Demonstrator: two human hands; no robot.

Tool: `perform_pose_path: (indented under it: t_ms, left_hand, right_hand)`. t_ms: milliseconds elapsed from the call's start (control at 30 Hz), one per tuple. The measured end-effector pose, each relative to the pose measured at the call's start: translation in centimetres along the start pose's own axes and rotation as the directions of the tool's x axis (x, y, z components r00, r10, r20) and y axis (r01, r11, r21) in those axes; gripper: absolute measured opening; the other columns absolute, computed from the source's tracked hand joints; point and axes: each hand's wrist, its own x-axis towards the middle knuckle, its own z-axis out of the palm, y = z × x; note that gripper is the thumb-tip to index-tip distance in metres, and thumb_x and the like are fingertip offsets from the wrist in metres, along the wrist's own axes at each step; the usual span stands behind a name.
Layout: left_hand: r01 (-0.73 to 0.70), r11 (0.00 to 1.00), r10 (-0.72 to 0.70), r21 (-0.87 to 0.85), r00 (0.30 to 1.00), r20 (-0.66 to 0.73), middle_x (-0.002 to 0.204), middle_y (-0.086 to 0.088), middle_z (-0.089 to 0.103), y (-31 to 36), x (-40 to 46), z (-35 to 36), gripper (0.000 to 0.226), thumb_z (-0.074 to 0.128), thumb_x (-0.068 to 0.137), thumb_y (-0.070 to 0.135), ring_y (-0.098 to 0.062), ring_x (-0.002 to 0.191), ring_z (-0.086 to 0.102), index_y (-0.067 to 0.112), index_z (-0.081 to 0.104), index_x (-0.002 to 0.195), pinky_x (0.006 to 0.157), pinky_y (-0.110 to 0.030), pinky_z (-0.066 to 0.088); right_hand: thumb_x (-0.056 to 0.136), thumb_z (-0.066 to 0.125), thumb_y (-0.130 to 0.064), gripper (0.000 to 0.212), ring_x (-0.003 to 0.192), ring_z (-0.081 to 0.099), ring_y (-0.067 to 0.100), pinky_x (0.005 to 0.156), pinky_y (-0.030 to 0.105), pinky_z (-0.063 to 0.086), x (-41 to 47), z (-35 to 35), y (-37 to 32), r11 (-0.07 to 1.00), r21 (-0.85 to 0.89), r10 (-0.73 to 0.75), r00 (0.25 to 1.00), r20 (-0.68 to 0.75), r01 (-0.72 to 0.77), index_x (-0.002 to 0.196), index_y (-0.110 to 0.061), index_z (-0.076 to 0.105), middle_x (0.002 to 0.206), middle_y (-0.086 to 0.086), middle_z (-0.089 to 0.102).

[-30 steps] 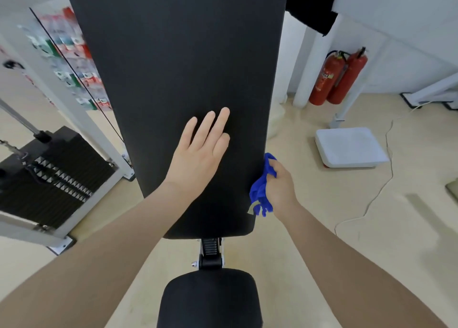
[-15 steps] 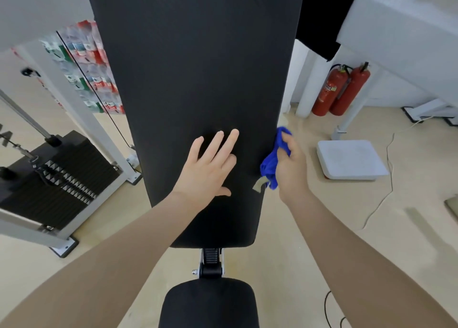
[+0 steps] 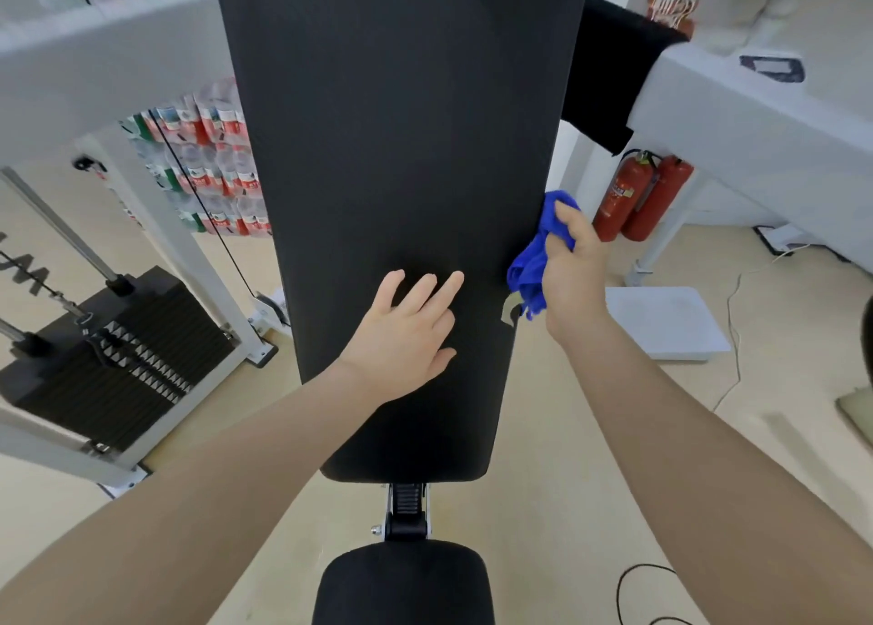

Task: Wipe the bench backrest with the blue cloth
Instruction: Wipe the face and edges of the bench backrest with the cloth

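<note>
The black bench backrest (image 3: 392, 189) is seen tilted up and away from the camera, with the seat pad (image 3: 401, 582) below it and the metal hinge bracket (image 3: 406, 506) between the two. The left hand (image 3: 401, 336) is laid flat on the lower middle of the pad, fingers straight and slightly spread, thumb out to the side; nothing is held by it, and it is judged to be placed there to steady the pad against the sideways push of wiping. The blue cloth (image 3: 531, 265) is bunched and gripped in the right hand (image 3: 574, 270), with the fingers curled round it, and is pressed against the right edge of the backrest, about level with the left hand. That side edge appears to be the part being wiped, so the cloth is held crumpled to follow the narrow rim rather than spread over the face. A small pale patch (image 3: 510, 310), possibly a tear or a label, is visible on the edge just below the cloth. Two red fire extinguishers (image 3: 642, 194) stand on the floor to the right, and a weight stack (image 3: 118, 341) is seen on the left.
</note>
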Motion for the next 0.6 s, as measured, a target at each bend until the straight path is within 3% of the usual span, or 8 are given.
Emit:
perform_pose_path:
  t_ms: [167,267,367,467,533,600]
  left_hand:
    - [-0.005,1.000,0.005,-0.011,1.000,0.008,0.129,-0.005,0.059,0.1,0.4,-0.6,0.031,0.065,0.074,0.038,-0.026,0.109,0.058,0.017,0.068,0.096,0.098,-0.045,0.025]
    - [-0.038,0.999,0.038,-0.013,0.999,0.005,0.125,-0.003,0.062,-0.5,1.4,-2.1,0.032,0.067,0.073,0.035,-0.025,0.113,0.057,0.020,0.068,0.102,0.098,-0.042,0.037]
    - [-0.067,0.997,0.066,-0.031,0.997,-0.041,0.127,-0.006,0.059,-1.6,3.5,-4.5,0.038,0.070,0.073,0.027,-0.026,0.117,0.055,0.018,0.065,0.110,0.094,-0.037,0.044]
    - [-0.021,1.000,0.023,0.014,0.991,-0.131,0.132,-0.010,0.055,-3.5,6.5,-7.1,0.046,0.072,0.070,0.023,-0.028,0.117,0.054,0.014,0.062,0.114,0.093,-0.038,0.045]
    - [0.040,0.998,-0.032,0.040,0.984,-0.177,0.141,-0.012,0.046,-5.1,8.6,-8.5,0.052,0.070,0.074,0.023,-0.030,0.125,0.048,0.011,0.056,0.123,0.099,-0.041,0.040]
    - [0.155,0.986,-0.139,0.057,0.966,-0.216,0.144,-0.014,0.041,-7.0,10.2,-9.6,0.059,0.071,0.075,0.025,-0.032,0.129,0.044,0.010,0.051,0.128,0.101,-0.042,0.038]
  right_hand:
    - [0.095,0.033,-0.002,0.044,0.096,0.054,0.020,0.080,0.027,0.045,-3.0,0.1,4.8,0.958,-0.114,0.268,0.963,0.017,-0.264,0.131,-0.020,0.050,0.120,0.003,0.056]
    - [0.092,0.032,0.004,0.050,0.098,0.054,0.019,0.081,0.029,0.046,-1.6,0.8,1.5,0.970,-0.119,0.211,0.977,-0.034,-0.213,0.132,-0.021,0.050,0.122,-0.002,0.052]
    - [0.095,0.035,0.000,0.046,0.108,0.054,0.019,0.092,0.032,0.048,0.5,1.2,-3.5,0.998,-0.047,0.042,0.997,-0.065,-0.045,0.132,-0.023,0.049,0.128,-0.001,0.050]
    - [0.097,0.036,-0.003,0.042,0.112,0.050,0.013,0.097,0.027,0.043,1.8,1.2,-7.3,0.993,0.045,-0.103,0.990,-0.100,0.108,0.133,-0.022,0.048,0.131,-0.003,0.047]
    - [0.099,0.035,-0.008,0.041,0.110,0.051,0.014,0.093,0.027,0.045,2.3,1.5,-7.5,0.995,0.063,-0.075,0.992,-0.105,0.082,0.135,-0.025,0.045,0.130,-0.002,0.047]
    - [0.101,0.032,-0.012,0.040,0.098,0.055,0.019,0.079,0.031,0.050,2.0,1.4,-5.8,0.998,0.051,0.032,0.997,-0.070,-0.029,0.135,-0.028,0.043,0.122,0.001,0.051]
